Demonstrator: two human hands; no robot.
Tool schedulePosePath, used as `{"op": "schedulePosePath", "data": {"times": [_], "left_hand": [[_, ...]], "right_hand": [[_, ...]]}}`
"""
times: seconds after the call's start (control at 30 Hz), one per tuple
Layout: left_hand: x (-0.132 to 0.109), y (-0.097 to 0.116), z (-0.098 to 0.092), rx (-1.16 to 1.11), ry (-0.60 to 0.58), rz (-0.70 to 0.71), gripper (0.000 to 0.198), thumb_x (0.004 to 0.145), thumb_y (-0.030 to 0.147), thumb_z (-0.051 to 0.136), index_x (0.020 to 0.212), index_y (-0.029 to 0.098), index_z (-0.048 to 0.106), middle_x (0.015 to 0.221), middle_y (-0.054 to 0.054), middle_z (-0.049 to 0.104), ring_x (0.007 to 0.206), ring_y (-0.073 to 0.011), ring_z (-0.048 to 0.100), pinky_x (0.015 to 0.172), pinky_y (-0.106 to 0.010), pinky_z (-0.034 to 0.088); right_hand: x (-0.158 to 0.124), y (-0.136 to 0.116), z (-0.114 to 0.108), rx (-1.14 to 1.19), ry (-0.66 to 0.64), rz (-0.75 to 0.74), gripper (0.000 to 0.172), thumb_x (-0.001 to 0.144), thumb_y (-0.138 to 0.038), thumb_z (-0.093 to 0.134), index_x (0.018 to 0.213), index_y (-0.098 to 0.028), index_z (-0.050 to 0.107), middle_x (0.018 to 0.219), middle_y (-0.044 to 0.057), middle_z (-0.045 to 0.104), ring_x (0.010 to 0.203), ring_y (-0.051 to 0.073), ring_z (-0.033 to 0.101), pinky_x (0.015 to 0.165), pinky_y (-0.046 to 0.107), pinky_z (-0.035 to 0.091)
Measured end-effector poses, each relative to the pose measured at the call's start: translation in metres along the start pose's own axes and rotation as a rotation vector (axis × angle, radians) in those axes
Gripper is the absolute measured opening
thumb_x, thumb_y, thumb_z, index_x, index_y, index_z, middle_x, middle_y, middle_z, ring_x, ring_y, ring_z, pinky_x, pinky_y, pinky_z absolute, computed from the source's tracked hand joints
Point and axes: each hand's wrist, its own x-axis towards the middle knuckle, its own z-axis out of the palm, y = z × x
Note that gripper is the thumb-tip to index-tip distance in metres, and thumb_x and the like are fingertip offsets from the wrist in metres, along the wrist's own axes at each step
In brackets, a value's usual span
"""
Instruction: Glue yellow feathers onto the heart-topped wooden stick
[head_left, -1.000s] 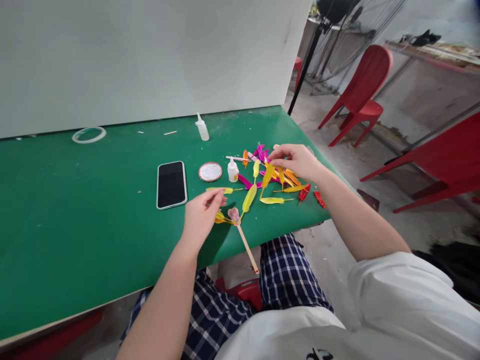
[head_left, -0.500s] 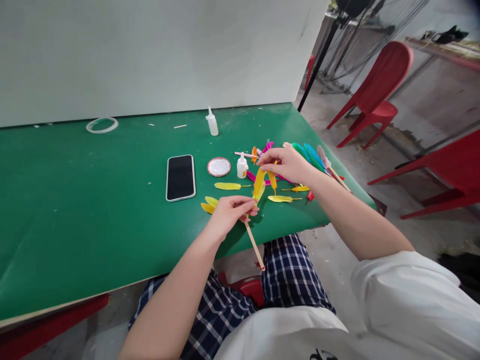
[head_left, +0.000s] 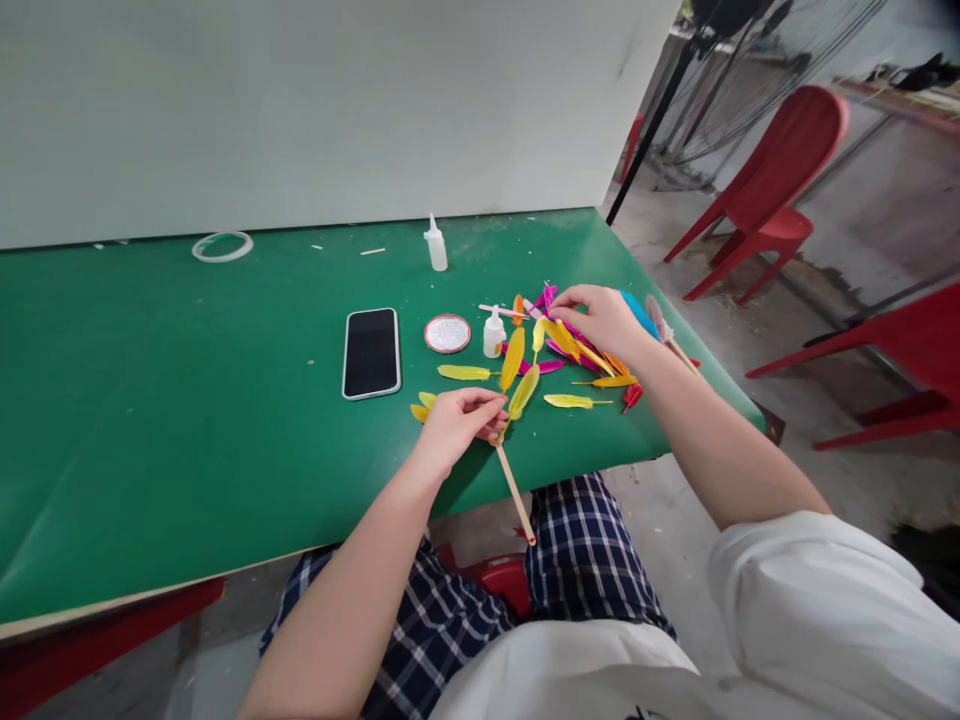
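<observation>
My left hand (head_left: 469,420) is closed in a pinch on the quill end of a yellow feather (head_left: 513,360), which points up and away. Another yellow feather (head_left: 524,392) stands beside it, above the top of a thin wooden stick (head_left: 516,495). The stick slants down past the table edge; its upper end is partly hidden by my fingers. Over the pile of coloured feathers, my right hand (head_left: 598,318) has thumb and fingertips pressed together. What they hold, if anything, is too small to make out. A bent yellow feather (head_left: 538,335) lies just below those fingertips.
A white glue bottle (head_left: 494,335) and a round white lid (head_left: 448,334) stand near the feathers. Left of them lies a phone (head_left: 372,353). Farther back are a second bottle (head_left: 436,248) and a clear ring (head_left: 223,247). Loose yellow feathers (head_left: 570,401) lie near the right forearm.
My right hand has left the tip of the yellow feather and moved right to the feather pile. My left hand still pinches the feather. The view has shifted slightly.
</observation>
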Motion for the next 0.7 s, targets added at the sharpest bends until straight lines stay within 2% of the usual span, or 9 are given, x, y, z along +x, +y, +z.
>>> {"op": "schedulePosePath", "data": {"times": [0.13,0.27,0.33,0.4,0.5,0.6,0.7], "left_hand": [[0.000,0.000,-0.001,0.072,0.022,0.024,0.026,0.068,0.034,0.068,0.079,0.012,0.063,0.066,-0.003,0.064,0.057,-0.0116,0.061,0.052,-0.022,0.051],[-0.002,0.001,-0.004,0.113,0.036,0.051,0.027,0.070,0.037,0.067,0.079,0.012,0.062,0.066,-0.004,0.065,0.057,-0.0126,0.062,0.053,-0.022,0.051],[-0.002,0.001,-0.006,0.124,0.038,0.064,0.029,0.070,0.040,0.066,0.080,0.013,0.061,0.068,-0.005,0.066,0.059,-0.0140,0.063,0.053,-0.023,0.051],[-0.002,0.001,-0.007,0.135,0.043,0.074,0.030,0.070,0.041,0.066,0.079,0.013,0.061,0.068,-0.006,0.067,0.060,-0.0148,0.064,0.052,-0.023,0.051],[-0.001,0.000,-0.007,0.138,0.052,0.076,0.030,0.070,0.041,0.066,0.080,0.013,0.061,0.069,-0.005,0.067,0.060,-0.0142,0.064,0.052,-0.022,0.050],[0.000,-0.001,-0.006,0.120,0.055,0.070,0.031,0.069,0.041,0.067,0.080,0.013,0.061,0.071,-0.005,0.067,0.059,-0.0131,0.063,0.052,-0.022,0.050],[0.001,-0.001,-0.006,0.107,0.051,0.066,0.032,0.068,0.041,0.068,0.081,0.013,0.061,0.072,-0.005,0.066,0.059,-0.0132,0.063,0.053,-0.023,0.051]], "right_hand": [[-0.012,0.003,0.003,0.004,0.090,0.024,0.023,0.080,-0.036,0.052,0.079,-0.019,0.068,0.080,0.003,0.067,0.073,0.015,0.057,0.069,0.029,0.041],[-0.045,0.026,-0.002,-0.022,0.122,0.184,0.024,0.078,-0.040,0.055,0.081,-0.020,0.068,0.079,0.003,0.067,0.074,0.017,0.059,0.069,0.030,0.043],[-0.065,0.047,-0.009,-0.118,0.018,0.222,0.025,0.077,-0.042,0.056,0.082,-0.021,0.069,0.081,0.004,0.067,0.073,0.019,0.059,0.067,0.032,0.043],[-0.083,0.069,-0.016,-0.229,-0.091,0.198,0.028,0.077,-0.045,0.055,0.086,-0.022,0.069,0.086,0.004,0.068,0.078,0.021,0.060,0.071,0.035,0.044],[-0.100,0.094,-0.023,-0.381,-0.136,0.144,0.033,0.077,-0.048,0.054,0.092,-0.022,0.068,0.091,0.007,0.066,0.090,0.025,0.058,0.083,0.039,0.042],[-0.105,0.103,-0.025,-0.458,-0.141,0.126,0.033,0.077,-0.046,0.056,0.097,-0.022,0.068,0.093,0.009,0.063,0.092,0.025,0.056,0.085,0.039,0.042],[-0.103,0.101,-0.023,-0.453,-0.153,0.098,0.026,0.078,-0.041,0.057,0.091,-0.023,0.068,0.093,0.008,0.060,0.093,0.024,0.055,0.087,0.038,0.041]]}}
